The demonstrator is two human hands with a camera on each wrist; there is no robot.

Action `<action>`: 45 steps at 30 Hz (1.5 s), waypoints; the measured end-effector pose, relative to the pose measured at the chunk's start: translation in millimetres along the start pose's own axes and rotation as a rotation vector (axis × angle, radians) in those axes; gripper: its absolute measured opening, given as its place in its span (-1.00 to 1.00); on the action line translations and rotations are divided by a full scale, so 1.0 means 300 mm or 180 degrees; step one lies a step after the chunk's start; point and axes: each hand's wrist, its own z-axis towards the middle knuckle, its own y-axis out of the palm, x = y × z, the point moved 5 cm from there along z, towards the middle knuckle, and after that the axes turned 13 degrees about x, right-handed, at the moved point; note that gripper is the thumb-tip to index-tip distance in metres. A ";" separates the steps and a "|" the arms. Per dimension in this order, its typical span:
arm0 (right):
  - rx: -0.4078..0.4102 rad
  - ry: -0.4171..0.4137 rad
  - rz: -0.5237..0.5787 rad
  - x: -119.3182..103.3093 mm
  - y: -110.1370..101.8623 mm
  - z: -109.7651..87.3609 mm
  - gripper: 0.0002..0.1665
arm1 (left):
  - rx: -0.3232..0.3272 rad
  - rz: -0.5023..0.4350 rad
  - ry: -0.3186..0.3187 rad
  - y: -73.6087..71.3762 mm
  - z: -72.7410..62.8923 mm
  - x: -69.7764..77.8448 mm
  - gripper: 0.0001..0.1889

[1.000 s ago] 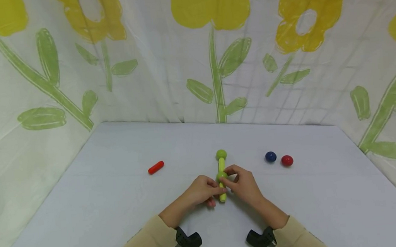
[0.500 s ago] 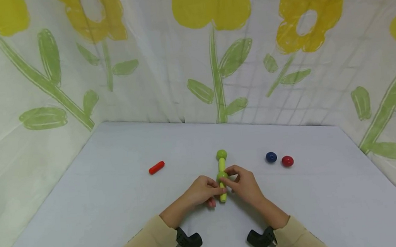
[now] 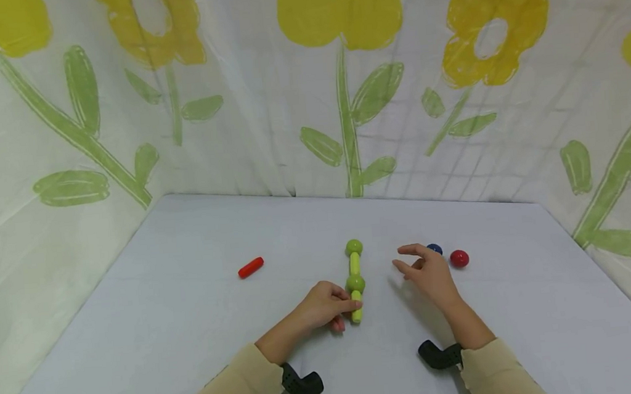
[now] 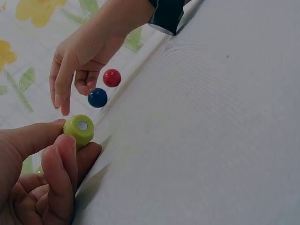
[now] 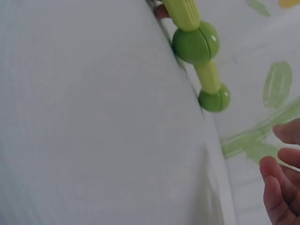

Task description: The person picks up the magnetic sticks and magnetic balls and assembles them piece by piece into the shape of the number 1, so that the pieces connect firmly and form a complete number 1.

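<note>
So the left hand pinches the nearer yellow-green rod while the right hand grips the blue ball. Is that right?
Not quite: the head view shows the right hand gripping nothing, the blue ball behind it. The left hand does pinch that rod.

On the table (image 3: 137,335), a rod (image 3: 251,267) lies left of the chain (image 3: 355,283), two balls (image 3: 459,258) right
</note>
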 end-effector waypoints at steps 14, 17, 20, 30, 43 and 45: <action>0.0369 0.0195 -0.0153 0.092 -0.161 0.065 -0.55 | 0.0012 0.0011 0.0018 -0.002 -0.009 0.009 -0.79; 0.0484 0.0287 -0.0097 0.118 -0.187 0.073 -0.57 | 0.0000 -0.0014 0.0021 0.000 -0.008 0.008 -0.79; 0.0569 0.0412 0.0025 0.144 -0.212 0.080 -0.57 | -0.0007 -0.0032 0.0018 0.002 -0.006 0.005 -0.79; 0.0658 0.0630 -0.0005 0.195 -0.266 0.090 -0.50 | 0.0024 -0.0012 0.0016 0.002 -0.004 0.001 -0.79; 0.0430 0.1041 0.0064 0.262 -0.268 0.083 -0.40 | 0.0033 0.0006 0.0008 0.000 -0.011 0.007 -0.79; 0.0376 0.1091 0.0023 0.270 -0.265 0.081 -0.38 | 0.0041 -0.0001 0.0012 -0.001 -0.010 0.007 -0.79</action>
